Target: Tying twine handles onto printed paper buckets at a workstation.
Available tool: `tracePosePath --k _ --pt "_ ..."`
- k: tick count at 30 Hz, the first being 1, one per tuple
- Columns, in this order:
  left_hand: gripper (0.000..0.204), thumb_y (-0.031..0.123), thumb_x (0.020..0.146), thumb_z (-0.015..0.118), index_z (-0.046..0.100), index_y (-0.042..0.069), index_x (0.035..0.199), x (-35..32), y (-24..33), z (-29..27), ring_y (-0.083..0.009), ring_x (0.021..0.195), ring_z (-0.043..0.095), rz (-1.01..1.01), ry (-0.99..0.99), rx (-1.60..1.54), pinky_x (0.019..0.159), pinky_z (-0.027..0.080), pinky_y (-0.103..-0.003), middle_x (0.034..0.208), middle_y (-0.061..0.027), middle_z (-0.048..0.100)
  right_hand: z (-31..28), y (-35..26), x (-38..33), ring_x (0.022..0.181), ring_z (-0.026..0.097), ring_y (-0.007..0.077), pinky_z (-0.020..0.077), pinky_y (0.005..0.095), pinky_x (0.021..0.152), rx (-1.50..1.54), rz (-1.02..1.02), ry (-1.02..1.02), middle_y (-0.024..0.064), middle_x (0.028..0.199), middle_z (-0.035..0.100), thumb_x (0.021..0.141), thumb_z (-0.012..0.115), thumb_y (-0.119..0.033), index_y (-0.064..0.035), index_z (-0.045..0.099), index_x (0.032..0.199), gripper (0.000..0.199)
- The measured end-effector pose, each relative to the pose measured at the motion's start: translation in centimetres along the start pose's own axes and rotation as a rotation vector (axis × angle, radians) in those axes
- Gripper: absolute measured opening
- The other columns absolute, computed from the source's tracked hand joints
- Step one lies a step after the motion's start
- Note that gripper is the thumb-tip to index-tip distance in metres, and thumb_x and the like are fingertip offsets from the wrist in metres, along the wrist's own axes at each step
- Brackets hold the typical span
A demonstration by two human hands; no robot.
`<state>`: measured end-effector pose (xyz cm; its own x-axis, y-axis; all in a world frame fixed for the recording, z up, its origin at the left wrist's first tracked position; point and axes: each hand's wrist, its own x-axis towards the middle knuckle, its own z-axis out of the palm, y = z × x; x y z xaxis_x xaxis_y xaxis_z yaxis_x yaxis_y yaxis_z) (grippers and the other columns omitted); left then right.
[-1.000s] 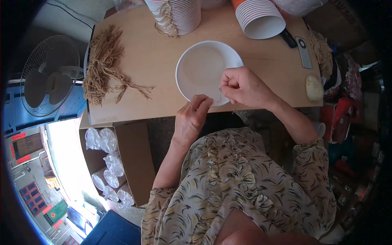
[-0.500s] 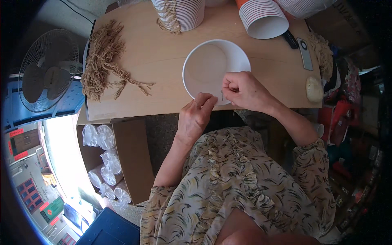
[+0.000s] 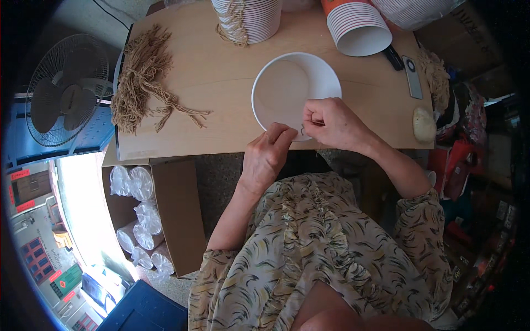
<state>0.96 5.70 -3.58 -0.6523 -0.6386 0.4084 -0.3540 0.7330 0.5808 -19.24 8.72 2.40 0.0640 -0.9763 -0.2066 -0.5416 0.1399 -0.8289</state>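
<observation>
A white paper bucket point(image 3: 287, 88) is at the near edge of the wooden counter point(image 3: 215, 71), with the left hand point(image 3: 265, 157) at its near rim and the right hand point(image 3: 334, 124) over its near right side. Both hands' fingers are bent inward, but I cannot tell what they grip. Tan twine point(image 3: 141, 83) lies to the left; nested buckets point(image 3: 264, 22) stand beyond.

Left hand point(image 3: 267, 156) in front, knuckles uppermost, fingers curled close; right hand point(image 3: 334, 124) just beside it, thumb and forefinger pinched! Left forearm point(image 3: 234, 218) steep, right forearm point(image 3: 402, 172) slanting in from the side!
</observation>
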Motion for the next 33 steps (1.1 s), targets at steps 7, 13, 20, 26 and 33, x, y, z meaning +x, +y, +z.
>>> tracePosePath --k 7,13,20,26,33 --pt "0.026 0.0 0.078 0.064 0.069 0.01 0.101 0.3 0.2 -0.3 -0.0219 0.072 0.069 0.002 0.013 0.045 0.061 0.057 -0.033 0.094 -0.003 0.064 -0.6 0.0 -0.3 0.055 0.046 0.0056 0.0399 0.0278 0.052 0.004 0.006 -0.047 0.0032 0.058 0.056 0.083 0.061 0.002 0.0014 0.054 0.08 0.007" --pt "0.028 0.002 0.081 0.066 0.071 0.014 0.106 0.2 0.0 -0.3 -0.0216 0.072 0.068 -0.019 -0.014 0.058 0.061 0.057 -0.034 0.092 -0.002 0.065 -0.6 0.0 -0.3 0.055 0.048 0.0064 0.0414 0.0285 0.052 -0.031 0.005 -0.054 0.0051 0.06 0.058 0.084 0.061 0.001 0.0021 0.055 0.08 0.007" --pt "0.037 -0.001 0.077 0.064 0.071 0.015 0.11 0.3 0.1 -0.4 -0.0199 0.068 0.067 -0.003 -0.012 0.078 0.059 0.056 -0.033 0.091 -0.0013 0.063 -0.6 -0.5 -0.2 0.053 0.049 0.0067 0.0413 0.0284 0.051 0.017 0.064 -0.11 0.0042 0.058 0.057 0.084 0.061 0.0 0.002 0.055 0.08 0.007" --pt "0.039 0.0 0.077 0.064 0.071 0.02 0.109 0.1 0.0 -0.4 -0.0177 0.068 0.067 -0.009 -0.047 0.081 0.058 0.056 -0.032 0.091 0.0 0.063 -0.6 -0.4 -0.1 0.053 0.049 0.006 0.04 0.0284 0.05 -0.021 0.019 -0.081 0.0039 0.058 0.058 0.085 0.061 0.0 0.0019 0.056 0.081 0.007" --pt "0.038 0.0 0.076 0.065 0.073 0.021 0.106 0.1 0.0 -0.1 -0.0168 0.068 0.067 -0.001 -0.024 0.082 0.058 0.056 -0.031 0.091 0.001 0.063 -0.8 -1.1 -0.1 0.055 0.053 0.006 0.0423 0.0266 0.052 -0.023 0.069 -0.085 0.0034 0.058 0.058 0.085 0.063 -0.001 0.0018 0.057 0.083 0.007"
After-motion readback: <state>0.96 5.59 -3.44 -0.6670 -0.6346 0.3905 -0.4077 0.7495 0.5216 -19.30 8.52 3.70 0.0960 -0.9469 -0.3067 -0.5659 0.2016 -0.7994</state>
